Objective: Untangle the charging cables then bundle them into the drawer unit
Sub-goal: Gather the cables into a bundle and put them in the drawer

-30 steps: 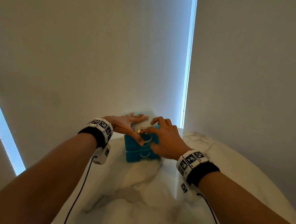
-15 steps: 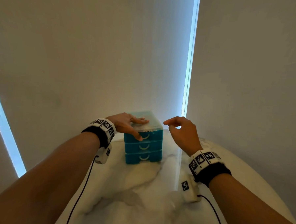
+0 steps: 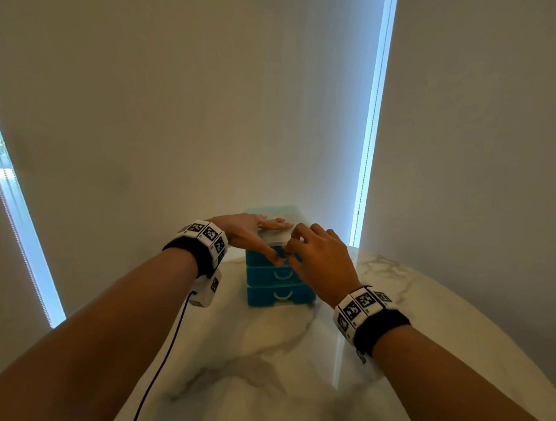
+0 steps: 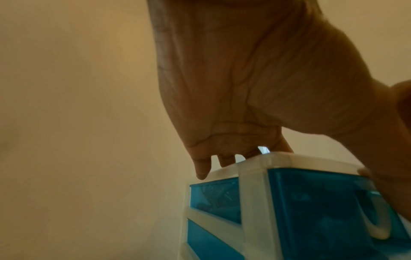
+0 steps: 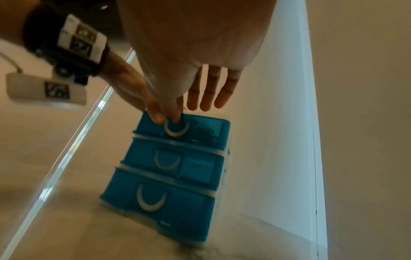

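Note:
A small blue three-drawer unit with a frosted frame stands on the marble table, all three drawers pushed in. My left hand lies flat on its lid, the thumb hanging down over the top drawer's front; the left wrist view shows the palm above the unit. My right hand is at the top drawer's front. In the right wrist view its thumb and forefinger pinch the white curved handle while the other fingers stay straight. No cable lies in the open.
The round marble table ends close behind the unit at pale roller blinds, with bright window strips between them. Black leads run from both wrist cameras along my forearms. Bare tabletop lies in front of the unit.
A second ago my right hand was at the top drawer. It then lifted away to the right, and now it is back at that drawer's handle. The left hand has stayed on the lid.

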`<state>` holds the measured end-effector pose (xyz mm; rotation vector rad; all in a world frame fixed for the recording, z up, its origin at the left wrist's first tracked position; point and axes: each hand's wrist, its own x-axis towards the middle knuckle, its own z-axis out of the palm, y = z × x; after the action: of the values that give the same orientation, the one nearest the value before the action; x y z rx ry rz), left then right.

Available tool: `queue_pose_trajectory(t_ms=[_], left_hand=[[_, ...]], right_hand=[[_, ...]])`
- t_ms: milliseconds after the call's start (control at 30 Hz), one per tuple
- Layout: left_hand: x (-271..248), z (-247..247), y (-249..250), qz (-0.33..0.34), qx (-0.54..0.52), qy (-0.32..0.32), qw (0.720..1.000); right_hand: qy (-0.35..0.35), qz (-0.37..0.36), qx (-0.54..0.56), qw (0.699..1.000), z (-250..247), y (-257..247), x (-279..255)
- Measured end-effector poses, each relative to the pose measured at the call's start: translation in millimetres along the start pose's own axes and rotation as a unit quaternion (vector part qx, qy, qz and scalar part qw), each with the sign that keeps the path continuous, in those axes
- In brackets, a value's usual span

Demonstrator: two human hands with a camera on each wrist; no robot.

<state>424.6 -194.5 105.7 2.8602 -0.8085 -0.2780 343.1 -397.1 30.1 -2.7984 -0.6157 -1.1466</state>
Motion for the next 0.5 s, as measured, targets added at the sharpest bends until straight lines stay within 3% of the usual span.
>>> queue_pose_trajectory(t_ms=[267, 500], left_hand=[[4, 7, -9, -0.013, 0.001, 0.001, 1.0], [1, 13, -9, -0.007, -0.023, 0.019, 1.0]], right_hand=[[0.012, 0.032, -0.011, 0.999, 6, -14, 9], [-0.023, -0.049, -0.067, 0.996, 0, -7, 11]])
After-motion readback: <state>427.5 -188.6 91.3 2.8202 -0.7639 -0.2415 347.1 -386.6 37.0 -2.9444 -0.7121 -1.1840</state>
